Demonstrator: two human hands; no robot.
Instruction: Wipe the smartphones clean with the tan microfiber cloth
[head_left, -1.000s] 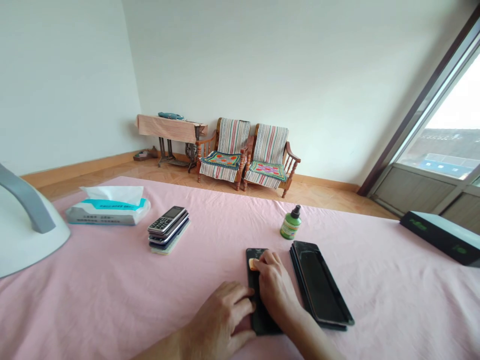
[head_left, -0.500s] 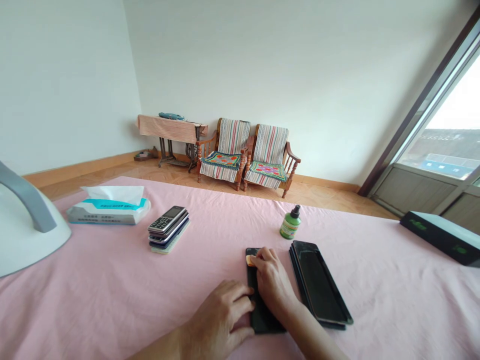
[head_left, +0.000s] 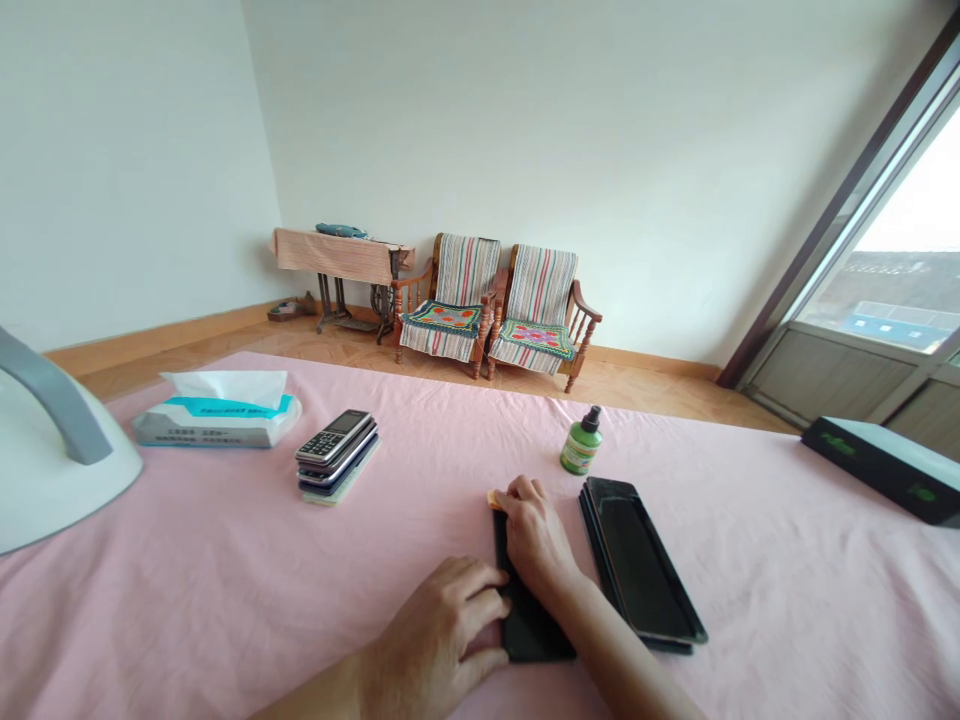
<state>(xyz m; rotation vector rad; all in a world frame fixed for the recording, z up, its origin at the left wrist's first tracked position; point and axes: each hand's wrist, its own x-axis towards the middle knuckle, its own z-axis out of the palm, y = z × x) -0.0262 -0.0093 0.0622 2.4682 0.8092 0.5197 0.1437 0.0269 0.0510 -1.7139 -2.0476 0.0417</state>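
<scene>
A black smartphone lies flat on the pink cloth in front of me. My left hand grips its left edge, with the fingertips and thumb pressed along the side. Across the upper part of the phone reaches my right hand, closed on a small orange wiping pad at the phone's top left corner. Most of the pad is hidden under the fingers, so its material is unclear. Right of that hand lies a stack of dark smartphones. A green spray bottle stands upright behind them.
Pink cloth covers the table. To the left are a stack of keypad phones, a tissue pack and a white object with a grey handle. A black box lies at the right. Two armchairs stand beyond the table.
My right hand has slid slightly away from me and left, taking the orange pad to the phone's top left corner. My left hand stays at the phone's edge.
</scene>
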